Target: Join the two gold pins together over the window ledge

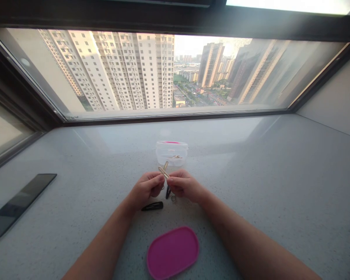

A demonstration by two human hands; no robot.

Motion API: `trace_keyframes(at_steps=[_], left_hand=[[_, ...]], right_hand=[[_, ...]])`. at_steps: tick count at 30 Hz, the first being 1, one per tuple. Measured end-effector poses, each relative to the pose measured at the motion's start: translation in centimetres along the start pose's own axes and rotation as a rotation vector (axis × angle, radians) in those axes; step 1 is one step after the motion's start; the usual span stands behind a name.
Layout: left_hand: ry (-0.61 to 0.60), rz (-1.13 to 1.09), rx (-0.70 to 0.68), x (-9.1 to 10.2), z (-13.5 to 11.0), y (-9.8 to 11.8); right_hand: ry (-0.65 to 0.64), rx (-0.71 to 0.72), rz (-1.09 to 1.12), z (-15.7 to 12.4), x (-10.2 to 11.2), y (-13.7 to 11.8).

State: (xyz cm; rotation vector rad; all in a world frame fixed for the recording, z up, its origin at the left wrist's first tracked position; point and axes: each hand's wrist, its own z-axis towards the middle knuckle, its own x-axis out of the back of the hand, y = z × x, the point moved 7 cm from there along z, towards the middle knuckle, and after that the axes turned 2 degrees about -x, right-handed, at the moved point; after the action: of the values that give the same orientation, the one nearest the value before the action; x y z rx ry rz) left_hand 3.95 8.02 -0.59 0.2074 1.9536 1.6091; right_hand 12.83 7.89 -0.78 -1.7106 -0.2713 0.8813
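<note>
My left hand is closed, thumb and fingers pinching a gold hair clip that points up and away. Between the thumb and fingers of my right hand is another gold hair clip, slanting up to the left. The two clips cross where the hands meet. Below the left hand lies a black snap hair clip. A second black hair clip is partly hidden by the right hand, beside a small ring. Just beyond the hands stands a clear plastic box with a few gold clips inside.
A pink oval lid lies on the speckled white sill between my forearms. At the far left is a dark phone-like slab. A dark-framed window closes off the back, with tall buildings outside.
</note>
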Motion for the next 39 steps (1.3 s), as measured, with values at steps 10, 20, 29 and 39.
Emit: trace_keyframes(at_steps=[10,20,29,39], left_hand=[[0.119,-0.051,-0.051,1.4,0.0,0.7],[0.141,-0.023,-0.081,2.0,0.1,0.6],[0.077,0.038,-0.038,1.3,-0.1,0.1],[0.053,0.11,-0.031,0.5,-0.1,0.3]], right_hand=[[-0.013,-0.019,-0.003,0.0,-0.2,0.3],[0.138,0.061,-0.01,0.0,1.0,-0.3],[0.123,0.123,-0.015,0.3,0.7,-0.4],[0.207,0.13,-0.051,0.2,1.3,-0.6]])
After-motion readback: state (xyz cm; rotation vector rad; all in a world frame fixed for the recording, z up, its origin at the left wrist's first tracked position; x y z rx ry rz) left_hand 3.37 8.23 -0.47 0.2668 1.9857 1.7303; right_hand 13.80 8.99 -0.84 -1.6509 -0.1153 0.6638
